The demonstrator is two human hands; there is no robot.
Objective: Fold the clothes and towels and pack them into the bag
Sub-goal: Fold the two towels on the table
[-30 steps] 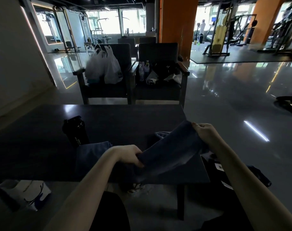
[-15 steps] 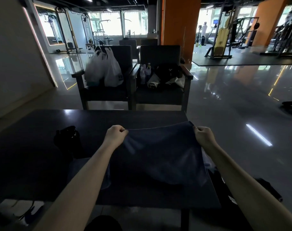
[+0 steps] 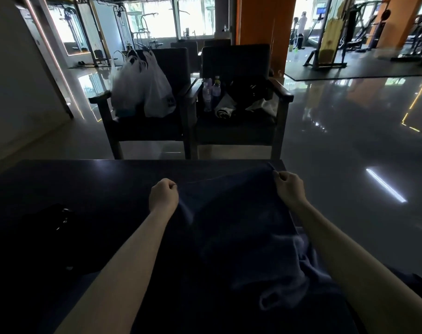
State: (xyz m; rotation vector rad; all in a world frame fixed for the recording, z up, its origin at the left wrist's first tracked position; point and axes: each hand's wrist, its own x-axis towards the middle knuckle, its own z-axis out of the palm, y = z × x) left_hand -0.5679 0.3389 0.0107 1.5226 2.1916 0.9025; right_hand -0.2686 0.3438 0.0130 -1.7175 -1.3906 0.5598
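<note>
A dark blue towel (image 3: 231, 213) lies spread over the right half of the dark table (image 3: 84, 179), its far edge stretched between my hands. My left hand (image 3: 163, 196) pinches the far left corner of the towel. My right hand (image 3: 289, 188) pinches the far right corner, close to the table's far right edge. More blue cloth (image 3: 296, 273) lies bunched under my right forearm. A black object, perhaps a bag (image 3: 46, 227), sits in shadow on the left of the table; its shape is hard to make out.
Two dark armchairs stand beyond the table. The left chair (image 3: 166, 97) holds white plastic bags (image 3: 144, 90); the right chair (image 3: 241, 126) holds water bottles (image 3: 212, 91) and rolled cloth. Glossy floor extends to the right, with gym machines far back.
Both hands have carried the towel's far edge forward and down toward the table's far side. The towel, earlier held up slanted in the air, now lies spread flat.
</note>
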